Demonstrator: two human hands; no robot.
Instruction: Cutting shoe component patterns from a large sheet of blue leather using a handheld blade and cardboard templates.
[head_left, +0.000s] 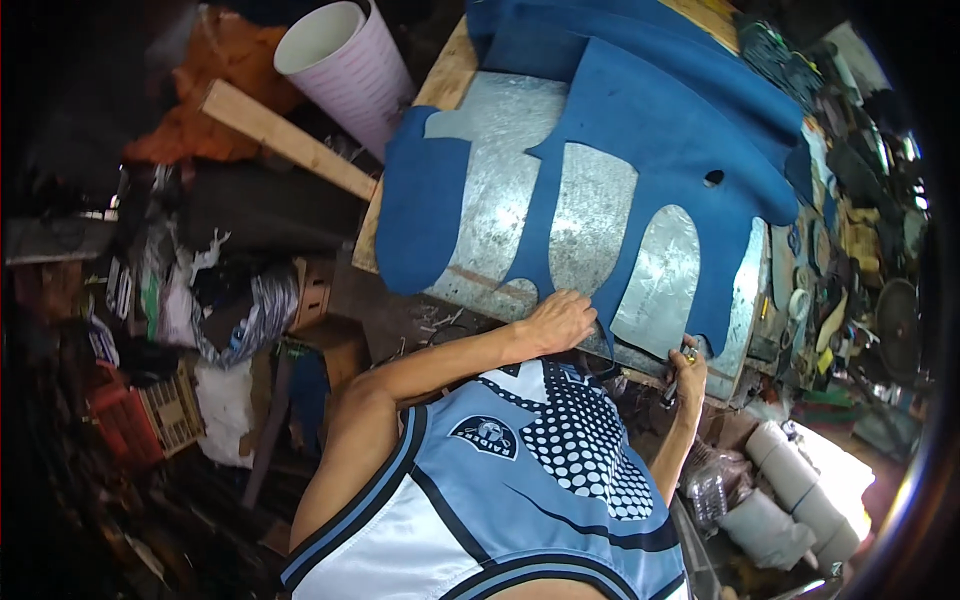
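A big blue sheet [650, 110] that looks like leather lies over a metal-topped table [500, 130], with long rounded cut-outs through it. My left hand [562, 322] is closed at the sheet's near edge, apparently pinching a narrow strip of it; its fingertips are partly hidden. Grey metal with a rounded top [660, 270] shows between two blue strips; I cannot tell whether it is a loose plate or the tabletop. At the near right corner, my right hand [688, 370] is closed round a small dark, shiny tool [670, 396], mostly covered by the fingers.
A white-pink roll [345, 65] stands beyond the table's left side, near a wooden plank [285, 138]. Crates [172, 408] and bags crowd the left. At the lower right are white rolls [795, 480] and a clear plastic bottle [706, 492]. Tools and scraps line the right.
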